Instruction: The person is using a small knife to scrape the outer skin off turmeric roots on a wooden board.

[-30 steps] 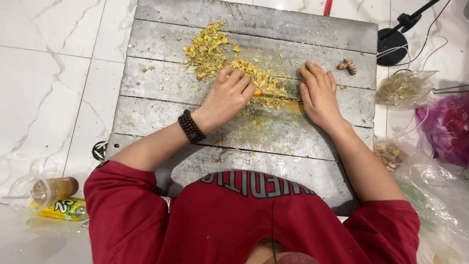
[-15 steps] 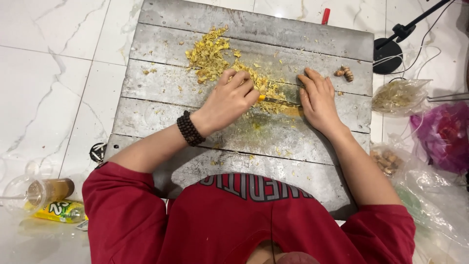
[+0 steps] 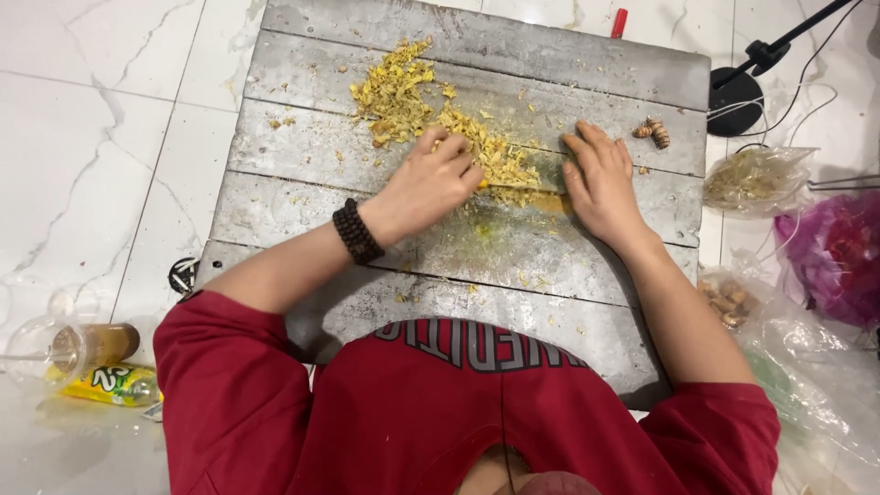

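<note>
A: Where the planks met, what was the board (image 3: 587, 73) made of?

B: Grey weathered wood, five or so long slats, scuffed and dusted pale, lying on a glossy white marble floor (image 3: 82, 156) veined in grey. A yellow stain marked the slat under the hands.

A: And the heap?

B: The shreds (image 3: 412, 101) were dry, ragged, straw-yellow flakes, piled loosely on the far left of the board and trailing in a thinner band towards the middle. Loose crumbs lay scattered over the near slats.

A: How were the hands?

B: The left hand (image 3: 426, 183) was curled, knuckles up, fingers folded down on the near end of the trail and touching it; whether it pinched anything beneath I could not tell. A bracelet (image 3: 356, 232) of dark round beads sat at that wrist. The right hand (image 3: 600, 179) lay flat, palm down, fingers together and stretched away from the body, pressed on the wood just right of the shreds. Both forearms were bare below red sleeves and angled inward.

A: Anything near the right hand?

B: Two knobbly brown roots (image 3: 653, 132), small and ridged, lay just beyond its fingertips. Off the board stood crinkled clear bags (image 3: 756, 179) and a round black stand base (image 3: 735, 90). To the left lay a clear plastic cup (image 3: 78, 348), tipped over.
</note>
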